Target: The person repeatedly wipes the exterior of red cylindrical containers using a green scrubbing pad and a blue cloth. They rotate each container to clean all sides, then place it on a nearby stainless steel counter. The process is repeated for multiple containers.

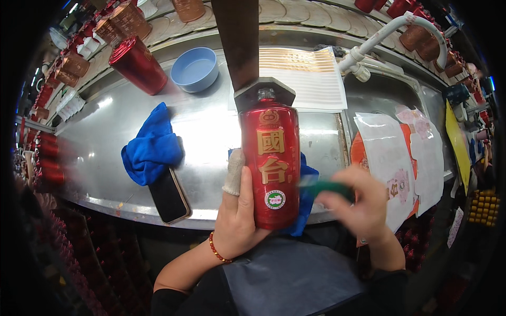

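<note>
A glossy red bottle (249,158) with raised gold characters and a round green-and-white sticker stands almost upright in the middle. My left hand (235,227) grips it from the left and below; one finger wears a pale fabric finger cover, and a beaded bracelet circles the wrist. Close to the bottle's right side, my right hand (361,205) holds a green hand tool (332,190). Motion blurs that hand and tool, so the tool's exact kind and any contact with the bottle cannot be told. A blue cloth (307,197) lies partly hidden behind the bottle.
Another blue cloth (152,146) overlaps a smartphone (170,199) on the steel worktop (99,158). Behind are a red bottle (138,65), a blue bowl (194,70), gold-striped sheets (304,79) and a dark upright post (236,39). Printed sheets (385,158) lie by the sink and faucet (395,31).
</note>
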Demonstrator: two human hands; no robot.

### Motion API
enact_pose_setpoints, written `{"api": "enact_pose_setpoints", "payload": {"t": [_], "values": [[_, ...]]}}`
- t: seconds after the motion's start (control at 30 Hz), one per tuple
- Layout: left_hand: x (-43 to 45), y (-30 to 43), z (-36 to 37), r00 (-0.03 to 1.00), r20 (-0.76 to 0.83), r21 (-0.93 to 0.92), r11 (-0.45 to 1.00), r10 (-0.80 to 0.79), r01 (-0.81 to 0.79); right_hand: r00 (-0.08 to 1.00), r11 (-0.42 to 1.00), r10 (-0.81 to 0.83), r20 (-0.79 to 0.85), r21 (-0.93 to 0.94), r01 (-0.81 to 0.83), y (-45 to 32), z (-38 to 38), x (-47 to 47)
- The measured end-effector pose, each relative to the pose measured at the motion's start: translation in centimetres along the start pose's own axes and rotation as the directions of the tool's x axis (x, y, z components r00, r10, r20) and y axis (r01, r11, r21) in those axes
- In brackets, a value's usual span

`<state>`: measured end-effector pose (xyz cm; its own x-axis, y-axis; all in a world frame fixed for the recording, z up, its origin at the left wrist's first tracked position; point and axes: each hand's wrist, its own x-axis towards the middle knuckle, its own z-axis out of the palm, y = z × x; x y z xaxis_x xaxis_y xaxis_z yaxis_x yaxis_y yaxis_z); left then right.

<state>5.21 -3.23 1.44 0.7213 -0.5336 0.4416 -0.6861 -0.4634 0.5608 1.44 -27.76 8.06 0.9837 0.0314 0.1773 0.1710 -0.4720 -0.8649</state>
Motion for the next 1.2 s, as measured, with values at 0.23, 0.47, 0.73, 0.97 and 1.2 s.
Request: {"api": "enact_pose_setpoints", "payload": {"t": [0.23,0.47,0.73,0.97,1.2], "values": [[-0.3,-0.1,0.1,0.999,0.02,-0.04,0.999,-0.028,0.028,0.987,0.975,-0.111,-0.118,-0.204,0.085,0.8,-1.6,2.1],[-0.1,0.0,-0.2,0.999,0.023,-0.052,0.998,-0.025,0.026,0.956,0.955,-0.203,-0.213,-0.258,0.145,0.8,-2.0,6.0],[-1.0,-0.2,-0.2,0.997,0.05,-0.082,0.994,-0.063,0.067,0.917,0.865,-0.352,-0.188,-0.438,0.243,0.2,-1.7,6.5],[-1.8,-1.0,0.3,0.972,0.06,-0.087,0.969,-0.226,0.23,0.786,0.855,-0.467,0.405,-0.022,0.519,-2.0,0.9,-2.3],[1.5,1.5,-1.3,0.966,0.244,0.225,0.964,0.084,-0.14,0.906,0.903,0.418,-0.068,0.144,-0.405,4.5,-9.6,-6.1]]}}
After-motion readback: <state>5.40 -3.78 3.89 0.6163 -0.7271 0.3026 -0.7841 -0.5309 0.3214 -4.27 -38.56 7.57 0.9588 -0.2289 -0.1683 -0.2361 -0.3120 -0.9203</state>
